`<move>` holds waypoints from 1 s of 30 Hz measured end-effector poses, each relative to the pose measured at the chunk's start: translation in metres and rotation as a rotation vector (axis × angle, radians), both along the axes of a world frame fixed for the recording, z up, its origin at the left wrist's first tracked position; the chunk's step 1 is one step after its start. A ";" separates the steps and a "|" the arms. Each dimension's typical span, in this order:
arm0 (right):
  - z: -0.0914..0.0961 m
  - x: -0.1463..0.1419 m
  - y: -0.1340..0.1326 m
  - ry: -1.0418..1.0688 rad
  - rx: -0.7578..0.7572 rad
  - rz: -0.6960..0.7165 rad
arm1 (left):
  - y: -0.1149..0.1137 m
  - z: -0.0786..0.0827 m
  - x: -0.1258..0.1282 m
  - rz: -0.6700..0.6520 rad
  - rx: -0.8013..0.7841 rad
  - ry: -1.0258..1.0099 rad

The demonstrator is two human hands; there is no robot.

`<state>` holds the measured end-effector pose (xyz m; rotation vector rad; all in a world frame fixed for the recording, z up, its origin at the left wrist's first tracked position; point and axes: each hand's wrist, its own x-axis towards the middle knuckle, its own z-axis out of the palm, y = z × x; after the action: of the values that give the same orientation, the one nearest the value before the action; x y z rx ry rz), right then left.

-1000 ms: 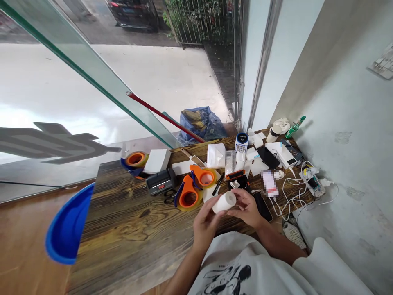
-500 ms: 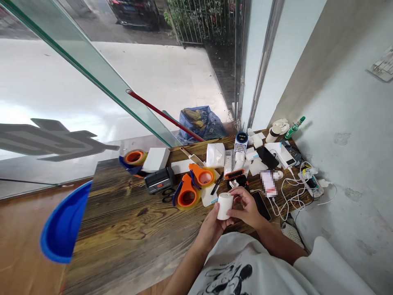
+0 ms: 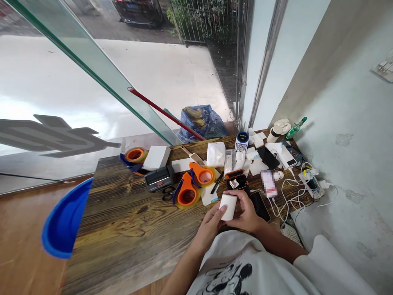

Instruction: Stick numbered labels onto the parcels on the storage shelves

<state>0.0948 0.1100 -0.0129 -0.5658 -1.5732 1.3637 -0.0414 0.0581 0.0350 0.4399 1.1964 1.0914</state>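
Note:
Both hands hold a white paper roll [image 3: 228,207] over the table's near edge. My left hand [image 3: 211,224] grips its left side, thumb lying across the front. My right hand [image 3: 246,212] wraps around the right side and top edge. Just beyond the roll, a small black device with an orange rim [image 3: 238,180] lies with its lid up and a crumpled white piece in it. Left of the hands are a white card [image 3: 208,196], a black pen [image 3: 217,182] and two orange tape dispensers, a nearer one [image 3: 186,190] and a farther one [image 3: 201,172].
A dark phone [image 3: 260,206] lies beside my right hand, with white cables [image 3: 288,196] and a power strip [image 3: 313,184] farther right. A black case [image 3: 159,179], scissors [image 3: 168,194] and a white box [image 3: 156,157] are to the left. Glass panels border the far side.
The roll has tilted and turned slightly in my hands. My left thumb has come onto its front, and my right fingers have shifted around its upper right side.

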 end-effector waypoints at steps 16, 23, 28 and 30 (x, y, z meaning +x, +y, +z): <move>0.003 -0.002 -0.007 0.003 -0.028 -0.048 | -0.006 0.002 0.007 -0.096 -0.008 -0.275; 0.017 0.009 0.003 -0.055 0.172 -0.163 | 0.005 0.013 -0.003 -0.116 0.048 0.101; 0.022 0.020 0.008 -0.202 0.242 -0.150 | 0.006 0.021 -0.003 -0.061 0.105 0.119; 0.021 0.020 0.007 -0.189 0.212 -0.128 | 0.003 0.020 0.001 -0.096 0.062 -0.010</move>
<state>0.1143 0.1175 0.0086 -0.6670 -1.7758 1.0571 -0.0405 0.0607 0.0554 0.5336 1.1233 1.0485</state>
